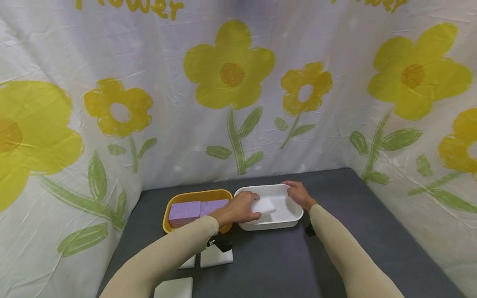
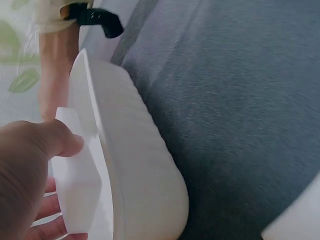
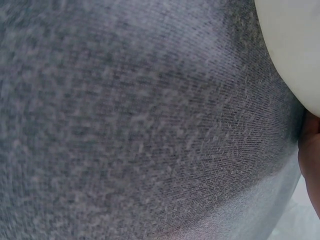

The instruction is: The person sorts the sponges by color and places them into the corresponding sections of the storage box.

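Note:
My left hand pinches a white sponge block between thumb and fingers. The block is over the left part of a white plastic basin, tilted in the head view. In the left wrist view, the thumb lies on the near face of the sponge, with fingers behind it, inside the wall of the basin. My right hand holds the basin's far right rim. In the right wrist view only part of that hand shows, against the basin's outside.
Left of the white basin is a yellow-orange basin with purple sponge blocks in it. Several white sponge blocks lie on the dark grey table near the left forearm. A flower-patterned curtain hangs behind.

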Demonstrator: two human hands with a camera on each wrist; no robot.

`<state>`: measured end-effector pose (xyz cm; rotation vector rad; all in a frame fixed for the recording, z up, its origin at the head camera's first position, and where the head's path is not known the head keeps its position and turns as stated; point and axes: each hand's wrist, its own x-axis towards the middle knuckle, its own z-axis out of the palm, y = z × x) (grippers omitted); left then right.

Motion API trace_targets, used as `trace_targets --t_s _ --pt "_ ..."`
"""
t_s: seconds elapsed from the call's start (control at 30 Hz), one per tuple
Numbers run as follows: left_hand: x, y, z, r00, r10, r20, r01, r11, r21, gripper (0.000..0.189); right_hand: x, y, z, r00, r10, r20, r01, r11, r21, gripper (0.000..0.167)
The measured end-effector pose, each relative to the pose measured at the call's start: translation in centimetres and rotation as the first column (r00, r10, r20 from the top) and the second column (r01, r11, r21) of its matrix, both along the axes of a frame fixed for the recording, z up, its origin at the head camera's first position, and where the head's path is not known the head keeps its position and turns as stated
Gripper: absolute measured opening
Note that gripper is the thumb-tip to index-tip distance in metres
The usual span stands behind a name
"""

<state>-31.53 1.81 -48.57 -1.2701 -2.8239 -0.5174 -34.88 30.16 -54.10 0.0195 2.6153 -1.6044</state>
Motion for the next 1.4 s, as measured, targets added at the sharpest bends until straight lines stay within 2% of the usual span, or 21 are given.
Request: trace_targets --t_s 0.1,0.27,0.33,0.57,0.63,0.73,0.8,0.87,0.93,1.03,1.17,1.2,1.4 --pt "-0.6 0.7 -0.4 1.000 0.018 0.025 -0.018 1.000 0.000 0.050 0.1 -0.1 -0.1 1.000 -0.003 -0.005 0.003 1.000 -0.006 0.054" --pt "-4.9 2.5 -5.9 0.998 0.053 0.030 -0.053 0.998 0.019 0.056 0.0 -0.1 -0.2 1.000 -0.017 0.000 0.017 1.000 -0.001 0.053" --pt "-6.5 3.3 -8.1 0.998 0.057 0.010 -0.057 0.998 0.014 0.058 -0.2 -0.1 -0.3 1.000 -0.021 0.003 0.021 1.000 0.002 0.053" --pt "-6.9 5.2 -8.8 0.997 0.052 -0.056 -0.054 0.998 -0.031 0.058 -0.2 0.0 -0.4 0.999 -0.025 -0.020 0.025 1.000 -0.017 0.054" --pt "-5.7 5.7 -7.7 0.995 0.065 -0.074 -0.069 0.997 -0.041 0.057 -0.1 0.0 -0.4 0.999 -0.026 -0.021 0.026 0.999 -0.020 0.054" --pt "-5.3 6.0 -7.2 0.995 0.071 -0.070 -0.074 0.996 -0.040 0.055 -0.1 0.0 -0.3 1.000 -0.023 -0.011 0.023 0.999 -0.026 0.054" --pt "-5.1 6.2 -7.0 0.994 0.067 -0.086 -0.072 0.996 -0.053 0.051 0.0 -0.1 -0.2 1.000 -0.020 -0.010 0.020 0.999 -0.026 0.054" --pt "-5.7 6.4 -7.1 0.997 0.057 -0.053 -0.060 0.997 -0.049 0.049 -0.1 -0.2 -0.1 1.000 -0.019 -0.013 0.019 0.999 -0.029 0.054" --pt "-5.3 6.6 -6.5 0.998 0.052 -0.047 -0.054 0.997 -0.058 0.050 -0.1 -0.2 -0.1 1.000 -0.019 -0.023 0.018 0.999 -0.029 0.054" --pt "-5.1 6.9 -6.3 0.998 0.054 -0.034 -0.055 0.997 -0.049 0.054 -0.2 -0.1 -0.1 0.999 -0.016 -0.031 0.015 0.999 -0.035 0.053" --pt "-5.6 7.3 -7.6 0.997 0.066 -0.036 -0.067 0.997 -0.023 0.056 -0.2 -0.1 -0.2 0.999 -0.011 -0.032 0.010 0.999 -0.039 0.053" --pt "-5.3 7.4 -7.4 0.997 0.069 -0.046 -0.070 0.997 -0.031 0.057 -0.1 -0.1 -0.2 1.000 -0.011 -0.030 0.009 0.999 -0.040 0.053" --pt "-5.8 7.8 -8.2 0.997 0.047 -0.060 -0.048 0.999 -0.024 0.053 -0.2 -0.1 -0.3 1.000 -0.008 -0.028 0.007 0.999 -0.043 0.054"
